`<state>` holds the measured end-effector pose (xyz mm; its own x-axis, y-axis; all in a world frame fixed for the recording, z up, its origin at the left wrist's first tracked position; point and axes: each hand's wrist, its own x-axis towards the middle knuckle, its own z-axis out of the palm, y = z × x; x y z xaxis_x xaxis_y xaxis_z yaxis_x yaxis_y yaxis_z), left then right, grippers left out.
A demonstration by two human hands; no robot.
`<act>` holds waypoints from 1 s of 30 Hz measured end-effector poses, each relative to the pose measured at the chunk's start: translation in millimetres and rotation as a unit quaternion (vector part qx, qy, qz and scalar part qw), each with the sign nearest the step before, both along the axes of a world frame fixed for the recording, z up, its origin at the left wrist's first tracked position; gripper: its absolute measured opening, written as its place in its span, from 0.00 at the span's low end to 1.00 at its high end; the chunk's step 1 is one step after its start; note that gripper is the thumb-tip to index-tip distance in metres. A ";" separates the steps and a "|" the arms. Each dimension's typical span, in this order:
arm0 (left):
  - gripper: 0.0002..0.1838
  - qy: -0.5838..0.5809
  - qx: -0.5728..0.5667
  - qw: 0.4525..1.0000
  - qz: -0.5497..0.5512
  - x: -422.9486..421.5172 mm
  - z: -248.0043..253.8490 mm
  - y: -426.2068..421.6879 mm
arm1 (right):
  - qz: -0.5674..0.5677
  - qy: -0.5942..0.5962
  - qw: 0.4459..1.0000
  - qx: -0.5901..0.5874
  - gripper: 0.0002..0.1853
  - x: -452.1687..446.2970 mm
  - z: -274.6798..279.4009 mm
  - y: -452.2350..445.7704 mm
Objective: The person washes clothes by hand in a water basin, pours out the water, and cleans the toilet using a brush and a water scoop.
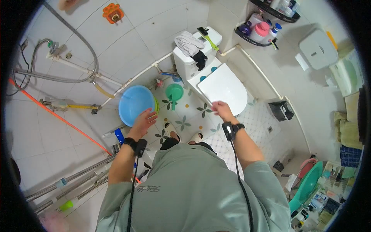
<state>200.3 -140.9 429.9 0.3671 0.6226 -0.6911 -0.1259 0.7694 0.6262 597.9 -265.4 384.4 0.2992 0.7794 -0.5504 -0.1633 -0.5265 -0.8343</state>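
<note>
My left hand [144,121] is over the lower right rim of a blue basin [135,103], its fingers apart and nothing held. Whether it touches the rim I cannot tell. My right hand [222,110] is raised at the near left edge of the white toilet lid [224,89], fingers curled together; what they hold, if anything, is hidden. The lid lies flat on the toilet. A green dipper [174,92] stands on the floor between the basin and the toilet.
On the toilet tank lie a grey cloth [188,43], a black cloth [199,60] and a green-handled brush [210,40]. Pipes and a hose [92,50] run along the left wall. A black bin [281,111] hangs at right, near a green basin [306,187].
</note>
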 end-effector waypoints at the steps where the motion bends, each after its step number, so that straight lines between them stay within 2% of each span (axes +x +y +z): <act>1: 0.22 0.001 -0.002 1.000 0.019 -18.5 -2.6 3.8 | -0.013 0.002 1.000 -0.025 0.12 -5.4 -5.2 -9.9; 5: 0.23 -0.015 0.017 0.995 0.096 -78.5 -24.1 34.3 | -0.034 0.001 0.995 -0.098 0.20 -15.6 -21.0 -29.1; 8: 0.24 -0.029 0.013 0.990 0.138 -99.3 -45.0 60.8 | -0.039 -0.043 0.994 -0.098 0.25 -26.1 -2.9 -17.1; 13: 0.25 -0.040 -0.005 0.993 0.109 -96.8 -58.5 84.8 | -0.060 -0.121 0.990 -0.038 0.42 -47.3 15.1 40.4; 17: 0.26 -0.118 0.006 0.992 0.050 -105.3 -84.4 92.8 | -0.037 -0.182 0.982 -0.022 0.44 -67.8 -0.6 94.4; 18: 0.26 -0.073 -0.004 0.996 0.053 -108.6 -82.4 90.9 | -0.011 -0.166 0.985 -0.054 0.44 -73.7 10.3 110.4; 19: 0.26 -0.028 -0.016 0.998 0.057 -106.2 -73.3 95.0 | 0.001 -0.247 0.969 0.029 0.43 -64.1 -31.5 117.4; 20: 0.26 0.016 -0.027 0.998 0.057 -106.1 -67.1 99.9 | 0.021 -0.278 0.959 0.048 0.44 -65.4 -25.2 133.1; 21: 0.25 0.026 -0.060 0.995 0.074 -109.8 -65.6 103.0 | 0.034 -0.288 0.957 0.009 0.44 -70.8 -2.3 153.6; 22: 0.24 0.030 -0.069 0.993 0.086 -117.8 -72.8 101.9 | 0.059 -0.332 0.941 0.018 0.44 -67.7 7.5 171.6; 23: 0.24 0.033 -0.078 0.991 0.099 -126.8 -80.9 99.7 | 0.081 -0.394 0.913 0.062 0.45 -50.8 -10.1 187.6; 25: 0.23 0.048 -0.094 0.986 0.128 -138.6 -90.3 91.6 | 0.114 -0.498 0.850 0.132 0.46 -29.5 -11.4 225.8; 27: 0.22 0.072 -0.107 0.979 0.155 -145.0 -93.9 81.7 | 0.104 -0.559 0.809 0.146 0.52 -7.1 -22.4 263.2; 30: 0.22 0.081 -0.124 0.971 0.187 -147.6 -96.0 65.4 | 0.150 -0.653 0.738 0.076 0.53 0.7 -14.1 311.6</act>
